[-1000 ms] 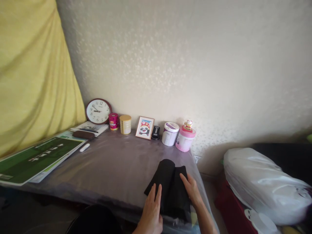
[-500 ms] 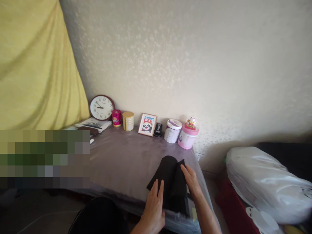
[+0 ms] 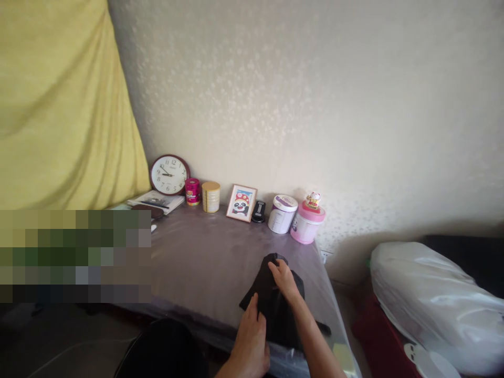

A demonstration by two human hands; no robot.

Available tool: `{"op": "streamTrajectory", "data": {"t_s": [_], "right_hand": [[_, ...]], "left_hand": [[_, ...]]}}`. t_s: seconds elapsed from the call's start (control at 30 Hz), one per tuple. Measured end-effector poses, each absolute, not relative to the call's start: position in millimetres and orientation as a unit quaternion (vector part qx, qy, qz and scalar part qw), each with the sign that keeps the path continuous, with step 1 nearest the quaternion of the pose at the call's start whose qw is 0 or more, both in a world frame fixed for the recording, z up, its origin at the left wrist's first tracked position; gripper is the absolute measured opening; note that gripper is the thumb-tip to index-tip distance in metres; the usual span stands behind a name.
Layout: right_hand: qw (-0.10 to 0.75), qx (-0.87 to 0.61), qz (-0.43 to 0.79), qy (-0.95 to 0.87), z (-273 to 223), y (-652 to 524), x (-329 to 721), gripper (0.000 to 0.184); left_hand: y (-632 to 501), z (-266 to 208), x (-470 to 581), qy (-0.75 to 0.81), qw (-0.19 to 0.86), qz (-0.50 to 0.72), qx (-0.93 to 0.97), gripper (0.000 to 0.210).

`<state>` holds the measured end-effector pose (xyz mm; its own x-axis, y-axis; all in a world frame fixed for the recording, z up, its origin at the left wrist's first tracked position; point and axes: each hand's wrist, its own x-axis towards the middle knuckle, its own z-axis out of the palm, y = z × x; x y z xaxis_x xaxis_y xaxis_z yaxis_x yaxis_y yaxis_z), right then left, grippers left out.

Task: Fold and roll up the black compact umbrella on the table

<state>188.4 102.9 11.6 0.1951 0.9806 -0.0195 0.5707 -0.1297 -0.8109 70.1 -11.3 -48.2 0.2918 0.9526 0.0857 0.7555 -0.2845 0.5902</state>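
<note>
A black, cloth-like folded piece [image 3: 263, 283] lies near the table's front right corner. I cannot make out its exact kind. My right hand [image 3: 284, 278] is closed on a raised flap of it, with fingertips pinched near the top edge. Along the lower left part rests my left hand [image 3: 251, 328], its fingers stretched out over the black material. Both forearms cover some of the piece, and a dark strip [image 3: 323, 329] sticks out to the right of my right arm.
Along the wall stand a clock [image 3: 170, 175], a pink tin [image 3: 192, 191], a yellow-lidded can [image 3: 211, 197], a panda picture [image 3: 241, 203], a white tub [image 3: 282, 215] and a pink tub [image 3: 308, 224]. A yellow note [image 3: 344, 359] lies by the front corner. White plastic bag [image 3: 429, 299] sits right of the table.
My right hand has moved left across the black piece, folding its right flap over toward the left. My left hand has stayed nearly in place. The view has shifted slightly.
</note>
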Motion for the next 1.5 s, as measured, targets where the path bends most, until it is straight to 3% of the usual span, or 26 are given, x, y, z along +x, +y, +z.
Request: {"op": "streamTrajectory", "data": {"t_s": [0.37,0.53,0.6,0.7,0.87,1.17,1.5], "right_hand": [[0.29,-0.653,0.352,-0.605,5.1,105.2,178.6,0.03],[0.275,-0.601,0.364,-0.657,11.0,96.2,177.7,0.025],[0.266,-0.572,0.346,-0.694,13.4,93.1,178.5,0.025],[0.247,-0.548,0.321,-0.732,17.4,88.9,179.2,0.025],[0.238,-0.524,0.267,-0.773,21.3,76.9,177.9,0.022],[0.347,-0.412,0.114,-0.835,-5.3,61.0,190.7,0.025],[0.294,-0.49,0.075,-0.817,-19.4,127.8,206.5,0.027]], "left_hand": [[-19.4,-37.7,36.2,0.531,0.223,0.174,0.799,0.071],[-23.5,-6.9,34.9,0.545,0.131,0.243,0.792,0.03],[-21.1,1.9,43.6,0.515,0.129,0.258,0.807,0.028],[-15.2,-0.7,57.8,0.496,0.135,0.25,0.82,0.039],[-8.2,-22.3,67.4,0.532,0.185,0.202,0.801,0.075],[-7.1,-15.6,67.4,0.55,0.224,0.112,0.797,0.076],[-3.5,-8.2,67.4,0.57,0.267,0.067,0.774,0.099]]}}
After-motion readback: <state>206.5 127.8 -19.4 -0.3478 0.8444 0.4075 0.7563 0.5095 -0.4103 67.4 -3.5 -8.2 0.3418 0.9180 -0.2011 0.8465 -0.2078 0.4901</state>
